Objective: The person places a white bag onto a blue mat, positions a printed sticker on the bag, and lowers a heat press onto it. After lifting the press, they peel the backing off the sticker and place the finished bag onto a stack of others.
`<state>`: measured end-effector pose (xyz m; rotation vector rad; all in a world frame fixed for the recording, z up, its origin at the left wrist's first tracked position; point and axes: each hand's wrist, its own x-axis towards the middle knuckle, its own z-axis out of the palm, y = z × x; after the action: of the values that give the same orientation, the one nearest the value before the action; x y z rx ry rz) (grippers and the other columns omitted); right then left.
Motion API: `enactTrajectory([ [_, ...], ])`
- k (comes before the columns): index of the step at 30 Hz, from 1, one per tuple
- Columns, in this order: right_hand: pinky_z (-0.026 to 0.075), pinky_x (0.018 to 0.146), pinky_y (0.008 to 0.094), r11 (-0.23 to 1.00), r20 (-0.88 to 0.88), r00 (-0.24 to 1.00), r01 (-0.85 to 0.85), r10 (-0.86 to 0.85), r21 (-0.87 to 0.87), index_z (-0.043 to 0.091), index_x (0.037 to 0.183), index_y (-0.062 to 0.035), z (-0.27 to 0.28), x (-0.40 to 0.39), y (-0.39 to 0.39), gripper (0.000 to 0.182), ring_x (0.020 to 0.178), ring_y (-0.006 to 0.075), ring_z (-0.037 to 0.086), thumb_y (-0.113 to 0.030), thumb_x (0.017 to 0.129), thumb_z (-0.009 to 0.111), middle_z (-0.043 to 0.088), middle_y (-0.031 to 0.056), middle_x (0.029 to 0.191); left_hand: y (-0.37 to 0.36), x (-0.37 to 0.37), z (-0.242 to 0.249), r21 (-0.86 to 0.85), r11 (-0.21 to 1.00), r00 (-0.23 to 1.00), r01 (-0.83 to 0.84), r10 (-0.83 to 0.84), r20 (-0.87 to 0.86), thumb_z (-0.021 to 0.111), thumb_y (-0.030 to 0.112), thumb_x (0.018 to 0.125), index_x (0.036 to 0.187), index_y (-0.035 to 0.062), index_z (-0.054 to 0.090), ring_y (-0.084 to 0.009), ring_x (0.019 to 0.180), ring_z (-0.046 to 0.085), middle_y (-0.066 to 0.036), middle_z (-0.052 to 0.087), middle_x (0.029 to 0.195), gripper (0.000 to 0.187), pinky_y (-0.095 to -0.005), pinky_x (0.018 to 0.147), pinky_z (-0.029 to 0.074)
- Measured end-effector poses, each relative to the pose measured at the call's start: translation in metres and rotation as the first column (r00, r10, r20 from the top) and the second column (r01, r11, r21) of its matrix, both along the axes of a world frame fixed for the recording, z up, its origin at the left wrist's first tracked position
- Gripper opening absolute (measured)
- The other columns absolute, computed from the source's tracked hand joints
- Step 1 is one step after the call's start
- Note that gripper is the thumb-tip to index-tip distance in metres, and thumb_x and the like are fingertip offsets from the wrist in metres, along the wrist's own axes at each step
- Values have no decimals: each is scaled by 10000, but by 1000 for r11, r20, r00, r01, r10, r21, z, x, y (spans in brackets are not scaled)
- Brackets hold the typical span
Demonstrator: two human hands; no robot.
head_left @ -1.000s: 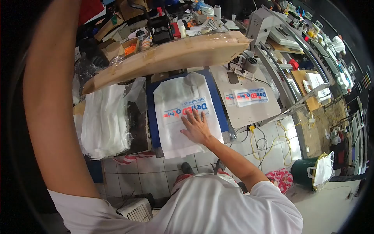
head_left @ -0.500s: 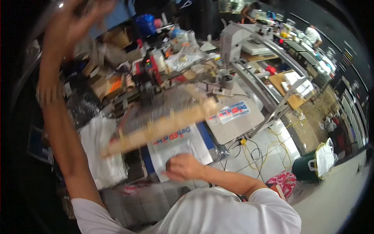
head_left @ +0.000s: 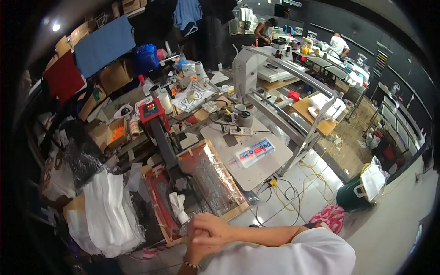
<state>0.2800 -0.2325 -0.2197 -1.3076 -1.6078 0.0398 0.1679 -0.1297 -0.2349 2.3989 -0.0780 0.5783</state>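
My right hand and my left hand are together at the bottom middle, fingers curled in and the right partly over the left. Whatever they may grip is hidden. Just beyond them lies a wood-edged printing screen, down flat, with reddish and grey mesh. A crumpled white cloth rests on its near part. Across the screen's middle stands a dark press arm with a red control box. On the pale board to the right sits a white sheet with blue and red lettering.
White folded fabric in plastic is heaped at left. A metal frame machine stands behind the board, beside a power strip. Cables cross the tiles near a green bin. Two people work at far tables.
The screen, tilted up over a lettered white sheet before, now lies flat and hides it. My left hand has come down from the upper left to my right hand. The view has shifted.
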Motion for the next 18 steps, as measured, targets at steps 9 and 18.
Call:
enactTrajectory([
  [9,474,839,418,997,-371,926,-60,71,42,673,1046,-20,-1,3,2,281,978,346,608,-269,931,730,633,159,1045,37,-6,-1,-135,979,971,156,-177,-161,849,190,719,1034,42,707,-308,872,692,-107,721,972,376,-409,804,550],
  [18,487,683,448,985,39,996,-74,81,-158,624,873,-35,-10,-26,-7,197,800,330,604,-207,941,690,583,131,810,110,80,19,-46,985,986,-166,167,19,806,79,792,742,19,663,-280,709,641,-113,634,711,163,-367,653,504],
])
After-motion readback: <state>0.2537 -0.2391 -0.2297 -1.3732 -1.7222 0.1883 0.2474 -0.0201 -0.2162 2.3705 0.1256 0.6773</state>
